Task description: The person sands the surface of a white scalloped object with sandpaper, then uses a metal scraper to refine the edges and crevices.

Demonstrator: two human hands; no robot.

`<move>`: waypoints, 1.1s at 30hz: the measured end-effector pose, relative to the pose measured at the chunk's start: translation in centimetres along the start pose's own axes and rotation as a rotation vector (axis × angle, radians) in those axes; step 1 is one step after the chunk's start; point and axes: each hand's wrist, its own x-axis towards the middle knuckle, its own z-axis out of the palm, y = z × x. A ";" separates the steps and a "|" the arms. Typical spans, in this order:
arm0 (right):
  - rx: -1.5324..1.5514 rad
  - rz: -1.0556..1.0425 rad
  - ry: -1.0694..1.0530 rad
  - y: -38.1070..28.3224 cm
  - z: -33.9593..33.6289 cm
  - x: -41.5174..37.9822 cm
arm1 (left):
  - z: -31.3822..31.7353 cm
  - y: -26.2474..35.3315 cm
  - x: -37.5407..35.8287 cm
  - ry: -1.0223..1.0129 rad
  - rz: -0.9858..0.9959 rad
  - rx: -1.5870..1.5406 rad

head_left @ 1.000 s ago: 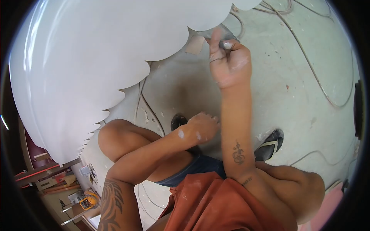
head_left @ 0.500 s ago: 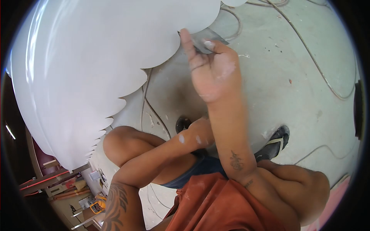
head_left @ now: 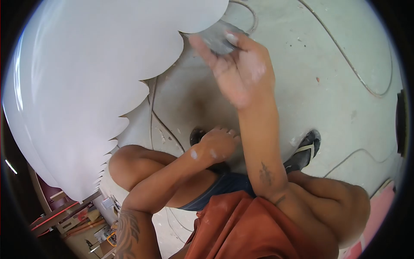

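Scraper (head_left: 217,39) blade toward scalloped panel (head_left: 99,86)

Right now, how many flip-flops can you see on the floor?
2. One black flip-flop lies right of the right arm. Another dark flip-flop peeks out beside the left hand, mostly hidden. More could be hidden under the person.

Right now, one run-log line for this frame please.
right hand: holds grey sanding pad at scalloped edge of white panel | left hand: fist, resting by knee | floor: cables
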 end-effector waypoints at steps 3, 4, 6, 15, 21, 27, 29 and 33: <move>-0.203 -0.080 -0.064 0.9 0.0 0.0 | 0.2 0.1 0.3 0.011 -0.069 -0.125; -0.271 -0.117 -0.127 1.4 -0.6 0.1 | 0.3 0.1 0.2 0.009 -0.076 -0.133; -0.322 -0.140 -0.109 1.1 -1.0 2.3 | 0.3 -0.1 0.1 0.008 0.038 -0.007; -0.701 -0.228 -0.052 0.1 -3.1 3.1 | -0.6 0.8 0.4 -0.030 0.012 0.066; -0.923 -0.288 0.060 -0.5 -1.1 1.1 | -2.4 -1.8 1.5 0.043 0.033 -0.100; -1.400 -0.458 0.091 -5.2 -1.6 1.6 | -11.4 -5.7 0.3 0.780 -0.093 -0.971; -1.638 -0.512 0.232 -7.5 -1.2 1.4 | -13.7 -4.4 -0.4 0.880 0.176 -1.476; -1.726 -0.433 0.300 -9.6 1.3 -0.6 | -15.8 -2.5 -0.4 1.073 0.436 -2.001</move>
